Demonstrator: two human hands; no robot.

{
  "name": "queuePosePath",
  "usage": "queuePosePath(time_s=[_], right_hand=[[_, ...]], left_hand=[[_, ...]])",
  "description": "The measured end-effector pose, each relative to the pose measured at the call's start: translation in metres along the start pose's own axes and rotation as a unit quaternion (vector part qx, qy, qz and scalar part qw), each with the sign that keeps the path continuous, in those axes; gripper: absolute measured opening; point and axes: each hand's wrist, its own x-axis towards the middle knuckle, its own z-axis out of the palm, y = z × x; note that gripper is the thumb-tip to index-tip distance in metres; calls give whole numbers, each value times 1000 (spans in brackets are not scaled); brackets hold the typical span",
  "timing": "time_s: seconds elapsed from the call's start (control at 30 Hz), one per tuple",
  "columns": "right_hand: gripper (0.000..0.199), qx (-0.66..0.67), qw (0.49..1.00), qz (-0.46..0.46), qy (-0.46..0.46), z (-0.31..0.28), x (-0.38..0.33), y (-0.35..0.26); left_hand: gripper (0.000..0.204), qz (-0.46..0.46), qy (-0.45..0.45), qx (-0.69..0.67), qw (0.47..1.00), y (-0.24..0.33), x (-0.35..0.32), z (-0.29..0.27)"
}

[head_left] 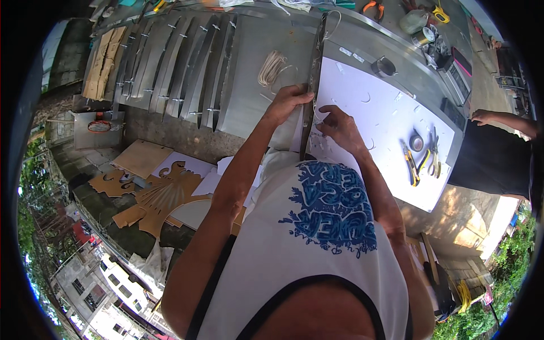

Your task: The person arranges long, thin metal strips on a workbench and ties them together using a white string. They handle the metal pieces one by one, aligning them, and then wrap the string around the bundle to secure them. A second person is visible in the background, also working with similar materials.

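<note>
Left hand [288, 103] holding strip [315, 59], right hand [340, 129] beside

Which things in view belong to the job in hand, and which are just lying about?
Likely in the job:
- dark strip, gripped by the left hand, the right hand close beside it
- cord, coiled within reach
- tied strips, rowed at left

Likely lying about:
- tape measure, at the table's far right
- brown cut-outs, down at lower left
</note>
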Motion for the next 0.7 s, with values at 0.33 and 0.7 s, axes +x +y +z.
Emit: queuePosePath(time_s=[0.33, 0.7], right_hand=[[45, -40, 997, -15, -61, -26, -30, -4], [39, -33, 992, 49, -114, -44, -39, -12]], left_hand=[[57, 39, 1, 115, 993, 21, -11, -16], [61, 57, 60, 159, 984, 22, -24, -53]])
